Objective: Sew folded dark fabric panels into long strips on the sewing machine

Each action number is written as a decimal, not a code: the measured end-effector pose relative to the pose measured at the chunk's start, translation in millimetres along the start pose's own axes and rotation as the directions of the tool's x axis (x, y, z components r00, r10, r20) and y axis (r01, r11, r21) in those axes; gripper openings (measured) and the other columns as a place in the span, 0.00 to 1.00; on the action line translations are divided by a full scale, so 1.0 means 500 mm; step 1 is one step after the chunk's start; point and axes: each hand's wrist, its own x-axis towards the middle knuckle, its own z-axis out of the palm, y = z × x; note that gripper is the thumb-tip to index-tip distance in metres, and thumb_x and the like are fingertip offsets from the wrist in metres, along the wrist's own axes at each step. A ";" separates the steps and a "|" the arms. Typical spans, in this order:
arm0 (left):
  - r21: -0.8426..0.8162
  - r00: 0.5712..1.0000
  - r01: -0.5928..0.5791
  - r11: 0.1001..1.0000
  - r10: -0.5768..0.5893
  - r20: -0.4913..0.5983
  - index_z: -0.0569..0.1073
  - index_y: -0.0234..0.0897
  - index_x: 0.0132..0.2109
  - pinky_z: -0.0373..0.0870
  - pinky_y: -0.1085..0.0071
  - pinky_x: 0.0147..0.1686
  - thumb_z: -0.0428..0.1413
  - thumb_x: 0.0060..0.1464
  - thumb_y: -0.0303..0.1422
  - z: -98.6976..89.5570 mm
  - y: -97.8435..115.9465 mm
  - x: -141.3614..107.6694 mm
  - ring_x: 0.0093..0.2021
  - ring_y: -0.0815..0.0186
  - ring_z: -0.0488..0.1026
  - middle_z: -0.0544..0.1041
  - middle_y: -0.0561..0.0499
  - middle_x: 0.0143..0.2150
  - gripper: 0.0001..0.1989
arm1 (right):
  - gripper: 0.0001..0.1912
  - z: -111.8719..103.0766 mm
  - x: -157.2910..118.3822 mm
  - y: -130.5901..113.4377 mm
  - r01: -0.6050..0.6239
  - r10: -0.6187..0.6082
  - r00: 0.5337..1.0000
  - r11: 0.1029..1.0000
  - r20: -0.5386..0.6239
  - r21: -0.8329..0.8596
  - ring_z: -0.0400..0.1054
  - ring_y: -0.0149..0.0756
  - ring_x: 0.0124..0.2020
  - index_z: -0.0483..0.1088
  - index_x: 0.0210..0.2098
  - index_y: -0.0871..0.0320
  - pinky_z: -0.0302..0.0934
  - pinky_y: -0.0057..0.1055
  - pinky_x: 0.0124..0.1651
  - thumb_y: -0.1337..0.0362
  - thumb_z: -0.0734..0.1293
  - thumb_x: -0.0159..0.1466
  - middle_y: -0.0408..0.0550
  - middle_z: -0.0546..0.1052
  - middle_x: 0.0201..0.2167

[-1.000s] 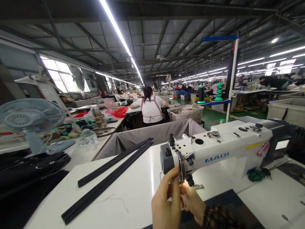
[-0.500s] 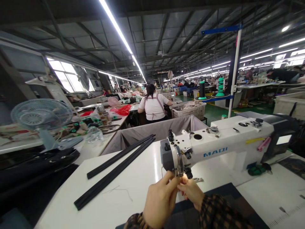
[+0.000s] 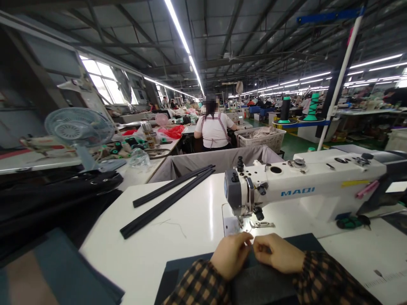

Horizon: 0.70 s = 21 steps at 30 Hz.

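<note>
- Left hand (image 3: 230, 256) and right hand (image 3: 278, 253): both half closed with fingers curled, side by side on the fabric. Whether they pinch it cannot be told.
- Dark grey fabric panel (image 3: 263, 284): lies flat under both hands, on the table's near side, just in front of the presser foot. Its far edge runs side to side. Its long axis cannot be confirmed, as the panel runs out of view toward the wearer.
- Presser foot (image 3: 243, 221): just beyond the fingertips, beneath the MAQI sewing machine head (image 3: 305, 180).
- Risks: if the machine runs, fingers this near the foot may be caught. A skewed panel may feed crooked.
- Two black strips (image 3: 167, 203): lie on the white machine table (image 3: 190, 220), left of the machine.
</note>
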 end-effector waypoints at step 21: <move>-0.166 0.934 0.228 0.959 -0.264 -0.243 0.74 0.36 0.31 0.58 0.75 0.27 0.50 0.49 0.30 0.070 -0.089 0.063 0.26 0.70 0.64 0.68 0.53 0.26 0.08 | 0.11 0.023 0.069 0.083 -0.150 0.000 0.941 0.897 -0.338 -0.417 0.65 0.33 0.22 0.67 0.32 0.55 0.51 0.27 0.27 0.57 0.56 0.59 0.42 0.70 0.19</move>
